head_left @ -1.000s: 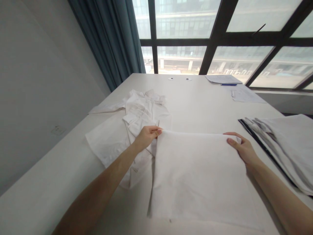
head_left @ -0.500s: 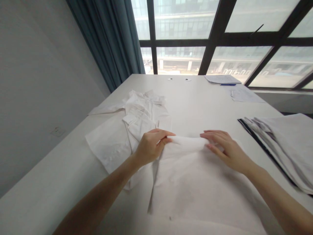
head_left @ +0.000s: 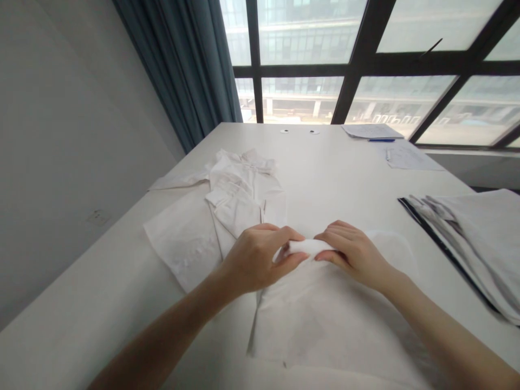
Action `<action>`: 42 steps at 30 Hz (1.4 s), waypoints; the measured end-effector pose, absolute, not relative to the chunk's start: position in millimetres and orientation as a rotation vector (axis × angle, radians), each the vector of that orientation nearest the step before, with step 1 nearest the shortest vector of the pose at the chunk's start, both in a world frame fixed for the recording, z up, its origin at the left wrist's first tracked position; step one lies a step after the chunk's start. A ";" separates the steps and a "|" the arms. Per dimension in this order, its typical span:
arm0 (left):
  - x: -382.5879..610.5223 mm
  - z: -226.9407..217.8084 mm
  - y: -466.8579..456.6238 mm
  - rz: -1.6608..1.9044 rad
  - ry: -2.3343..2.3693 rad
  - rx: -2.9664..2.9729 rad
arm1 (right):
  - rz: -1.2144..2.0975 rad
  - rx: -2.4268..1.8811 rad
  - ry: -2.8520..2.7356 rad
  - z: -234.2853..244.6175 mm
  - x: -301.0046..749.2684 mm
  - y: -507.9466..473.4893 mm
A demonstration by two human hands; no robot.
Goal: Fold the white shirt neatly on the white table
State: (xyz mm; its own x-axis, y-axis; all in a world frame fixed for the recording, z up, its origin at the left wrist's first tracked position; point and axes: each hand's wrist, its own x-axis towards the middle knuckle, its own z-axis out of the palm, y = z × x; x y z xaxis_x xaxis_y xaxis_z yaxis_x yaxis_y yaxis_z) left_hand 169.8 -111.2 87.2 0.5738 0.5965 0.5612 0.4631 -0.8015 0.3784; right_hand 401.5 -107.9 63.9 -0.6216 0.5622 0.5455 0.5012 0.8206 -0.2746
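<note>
A piece of white fabric point(head_left: 320, 319) lies on the table in front of me, its far edge bunched into a thick fold between my hands. My left hand point(head_left: 264, 254) grips the left end of that fold between thumb and fingers. At the right end, my right hand point(head_left: 351, 249) pinches the same fold, thumb below and fingers on top. Just beyond my left hand lies a crumpled white garment point(head_left: 239, 189) with gathers, partly hidden by that hand and forearm.
On the right rests a stack of white cloth point(head_left: 479, 233) with a black edge. Papers point(head_left: 371, 131) and a blue pen point(head_left: 381, 140) lie at the far right of the white table point(head_left: 317, 179). A blue curtain point(head_left: 190, 65) hangs beside the window.
Both hands have come closer together and slightly nearer to me. The fabric's far edge has gone from a wide flap to a narrow fold, and my right fingers have closed on it.
</note>
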 end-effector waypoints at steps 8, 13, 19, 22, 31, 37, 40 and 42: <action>173.7 87.7 -113.9 0.779 1.031 2.508 | 0.020 -0.710 -2.354 60.6 398.8 -110.4; 172.5 88.3 -114.1 0.713 1.027 2.496 | 0.018 -0.703 -2.356 59.7 398.2 -110.9; 170.5 88.1 -114.3 0.732 0.989 2.541 | 0.031 -0.699 -2.349 62.0 396.6 -111.2; 170.6 87.1 -114.2 0.752 0.979 2.574 | 0.041 -0.704 -2.353 62.6 396.3 -111.4; 171.7 87.0 -114.5 0.743 0.978 2.603 | 0.042 -0.713 -2.357 62.0 396.4 -111.2; 172.0 87.7 -114.4 0.755 0.977 2.614 | 0.050 -0.713 -2.361 62.7 396.1 -111.3; 172.1 87.8 -114.5 0.757 0.971 2.610 | 0.038 -0.714 -2.359 63.0 396.0 -111.3; 172.1 87.6 -114.6 0.748 0.978 2.607 | 0.034 -0.715 -2.358 63.3 395.8 -111.3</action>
State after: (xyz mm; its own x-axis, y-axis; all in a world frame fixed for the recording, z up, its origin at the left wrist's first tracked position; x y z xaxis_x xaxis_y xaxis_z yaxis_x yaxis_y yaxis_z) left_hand 172.1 -114.6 87.6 0.6414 0.6693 0.3750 0.5369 -0.7407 0.4039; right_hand 395.8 -111.3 63.3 -0.6297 0.5024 0.5924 0.4850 0.8500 -0.2053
